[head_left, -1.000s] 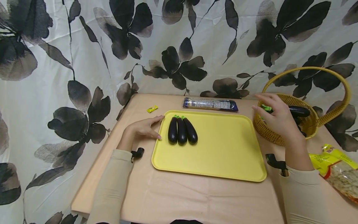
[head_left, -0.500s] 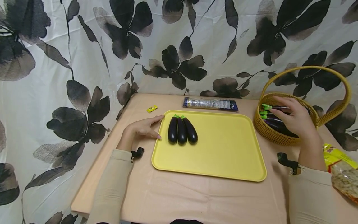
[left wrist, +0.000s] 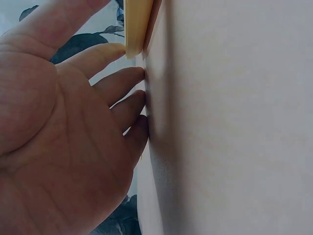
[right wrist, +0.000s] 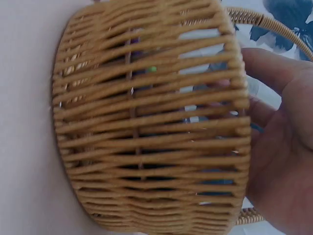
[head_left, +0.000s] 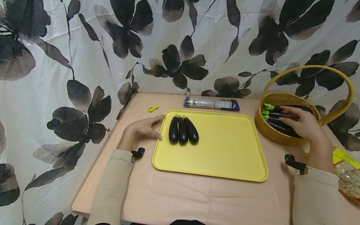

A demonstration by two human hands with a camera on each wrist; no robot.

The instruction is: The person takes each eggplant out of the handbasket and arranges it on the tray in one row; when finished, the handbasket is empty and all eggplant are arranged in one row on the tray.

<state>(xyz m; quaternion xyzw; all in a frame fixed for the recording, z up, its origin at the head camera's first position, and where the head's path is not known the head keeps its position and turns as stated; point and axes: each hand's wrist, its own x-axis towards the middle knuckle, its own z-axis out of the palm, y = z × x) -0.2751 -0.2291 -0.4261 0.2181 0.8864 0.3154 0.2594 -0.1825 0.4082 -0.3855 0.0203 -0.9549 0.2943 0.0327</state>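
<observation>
My left hand (head_left: 143, 128) rests at the left edge of the yellow tray (head_left: 219, 159), thumb and fingers spread. In the left wrist view, one finger of the left hand (left wrist: 73, 112) touches the tray's rim (left wrist: 136, 29) while the others meet the tabletop. Three dark eggplants (head_left: 183, 131) lie side by side on the tray's left part. My right hand (head_left: 305, 125) reaches into the wicker basket (head_left: 270, 136), thumb and fingers apart over several eggplants (head_left: 281, 126) with green stems. In the right wrist view, the basket's weave (right wrist: 151, 127) partly hides the fingers.
A long blue-and-clear packet (head_left: 212, 103) lies behind the tray. A small yellow wrapped piece (head_left: 152, 108) is at the back left. The basket's tall handle (head_left: 315, 66) arches over it. A yellow-and-clear bag (head_left: 348, 175) sits at the right, partly behind the right arm.
My right hand has moved right and down, from the basket's left rim to over the eggplants inside. The left hand, tray and three eggplants on it stay put.
</observation>
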